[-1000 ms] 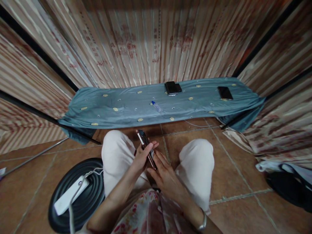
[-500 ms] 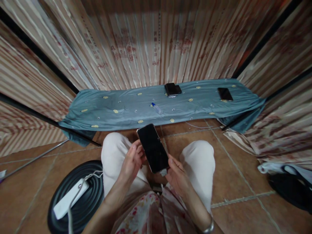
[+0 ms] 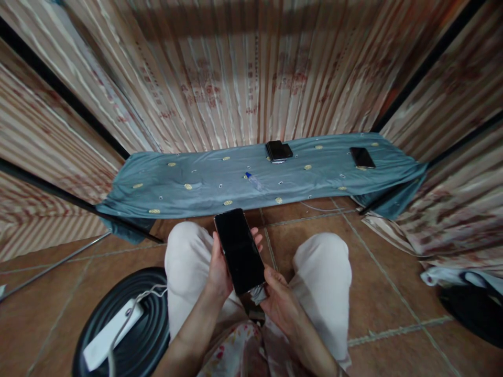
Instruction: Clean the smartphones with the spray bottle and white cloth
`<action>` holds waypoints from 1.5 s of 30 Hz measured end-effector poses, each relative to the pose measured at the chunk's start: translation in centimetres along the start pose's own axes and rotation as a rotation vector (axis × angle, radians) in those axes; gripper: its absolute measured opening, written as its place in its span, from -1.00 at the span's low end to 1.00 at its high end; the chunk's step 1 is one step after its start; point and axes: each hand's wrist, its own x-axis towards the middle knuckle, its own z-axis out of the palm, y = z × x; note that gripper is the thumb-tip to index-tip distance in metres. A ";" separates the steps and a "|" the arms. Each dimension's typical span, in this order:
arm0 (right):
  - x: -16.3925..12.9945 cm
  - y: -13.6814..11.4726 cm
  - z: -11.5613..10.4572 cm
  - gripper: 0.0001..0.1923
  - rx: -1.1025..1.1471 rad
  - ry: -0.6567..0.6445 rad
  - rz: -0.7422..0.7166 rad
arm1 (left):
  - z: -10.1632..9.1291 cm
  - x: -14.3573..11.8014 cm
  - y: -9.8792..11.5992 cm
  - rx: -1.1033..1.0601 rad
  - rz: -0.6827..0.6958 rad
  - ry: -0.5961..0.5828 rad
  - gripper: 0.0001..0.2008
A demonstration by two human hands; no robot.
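Head view: a dark phone [image 3: 239,251] is held screen-up over the lap, between the knees in pale trousers [image 3: 322,272]. The left hand [image 3: 220,264] grips its left edge, thumb on the near side and fingertips [image 3: 257,240] curling out from beneath on the far side, so the fingers are closed round it. The right hand [image 3: 281,301] pinches the lower right corner, where a small scrap of clear film or tape [image 3: 257,293] sticks out; what it is stays hard to make out. The palm under the phone is hidden, and both forearms run off the bottom edge.

Beyond the knees lies a blue-green cloth [image 3: 188,180] with a stack of dark phones [image 3: 278,150], a single phone [image 3: 362,157] to the right and a small clear bottle [image 3: 253,180] with a blue cap. At lower left a white power strip [image 3: 112,332] rests on a dark round stool [image 3: 149,324], partly cut off. A dark bag [image 3: 471,309] at right is cropped.

Against the frame a second ago, the phone has turned from edge-on to flat, screen facing up, and the right hand has slid to its lower corner.
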 end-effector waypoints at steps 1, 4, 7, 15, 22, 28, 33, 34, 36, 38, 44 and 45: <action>0.0 0.0 -0.1 -0.64 0.001 0.012 0.004 | -0.1 0.0 0.0 0.008 0.003 0.008 -0.28; 0.1 0.3 -0.4 -0.65 -0.010 0.050 0.026 | -0.2 0.0 0.1 0.025 0.008 0.019 -0.27; 0.1 0.7 -0.7 -0.63 -0.005 0.088 0.045 | -0.4 0.1 0.1 0.024 0.000 0.029 -0.31; -0.5 0.3 -0.5 -0.61 -0.094 0.033 0.044 | -0.9 0.8 0.2 -0.016 -0.045 0.035 -0.31; -0.5 0.7 -0.6 -0.65 -0.144 0.053 0.028 | -1.2 0.6 0.5 0.029 -0.127 0.006 -0.26; -0.5 1.2 -1.3 -0.68 -0.103 0.110 0.046 | -1.3 0.8 0.8 0.067 -0.115 0.001 -0.27; -0.7 0.6 -2.8 -0.73 -0.125 0.209 0.011 | -1.2 1.0 0.9 0.029 -0.031 0.033 -0.31; -0.7 0.2 -3.2 -0.74 -0.114 0.242 0.000 | -1.2 0.9 1.0 0.039 -0.031 0.045 -0.30; -0.6 -0.7 -3.9 -0.74 -0.095 0.305 -0.051 | -1.2 0.7 1.1 0.078 -0.041 0.076 -0.26; -0.4 -1.8 -4.4 -0.75 -0.108 0.326 -0.139 | -1.2 0.4 1.1 0.124 -0.071 0.105 -0.23; 1.4 -5.1 -2.7 -0.70 -0.547 0.166 -0.399 | -1.7 0.3 -0.4 0.228 -0.080 0.141 -0.50; 1.9 -5.5 -1.9 -0.69 -0.701 0.129 -0.480 | -1.9 0.4 -0.8 0.254 -0.060 0.147 -0.56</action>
